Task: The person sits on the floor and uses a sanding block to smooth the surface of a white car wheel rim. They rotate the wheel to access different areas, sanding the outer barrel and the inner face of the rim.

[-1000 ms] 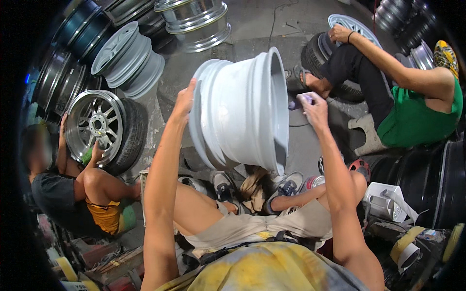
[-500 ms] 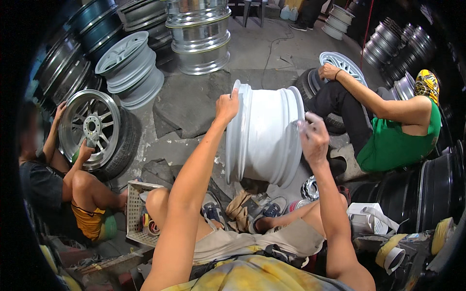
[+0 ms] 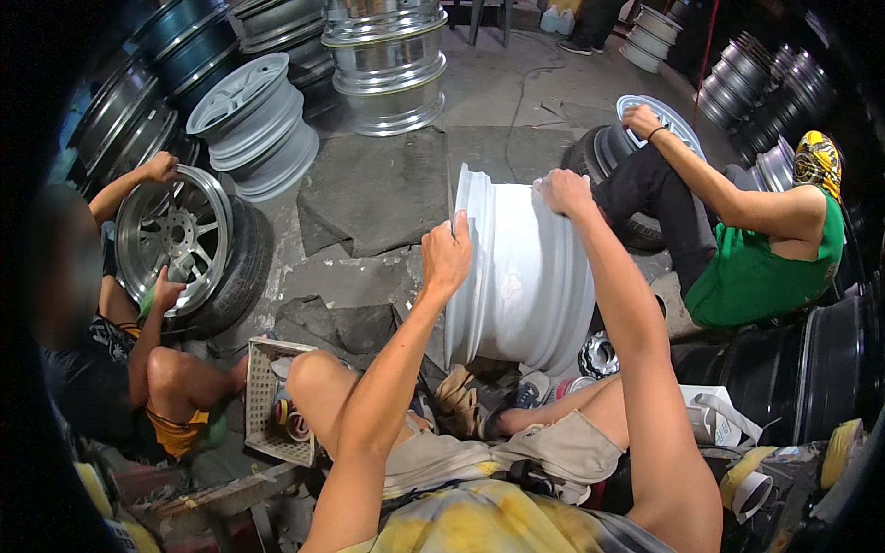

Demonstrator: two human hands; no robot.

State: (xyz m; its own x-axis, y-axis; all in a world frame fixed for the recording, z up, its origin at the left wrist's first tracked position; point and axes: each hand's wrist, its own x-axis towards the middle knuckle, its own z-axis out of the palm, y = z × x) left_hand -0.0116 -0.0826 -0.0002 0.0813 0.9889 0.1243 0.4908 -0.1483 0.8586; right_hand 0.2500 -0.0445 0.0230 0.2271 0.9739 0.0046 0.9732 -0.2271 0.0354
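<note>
A pale grey-white wheel rim stands on its edge between my legs, its broad barrel facing up at me. My left hand grips its left flange, fingers wrapped round the edge. Over the top of the right flange my right hand is closed, the fingers bent against the inner side of the lip. Whether a small pad or sheet lies under those fingers is hidden.
At left a person holds a silver rim beside a tyre. Another in a green top sits at right by a light rim. Stacked rims stand behind. A plastic basket is near my left knee.
My right hand has moved up and left along the right flange onto its top. My left hand has slid lower on the left flange. The left person's upper hand has shifted along their rim.
</note>
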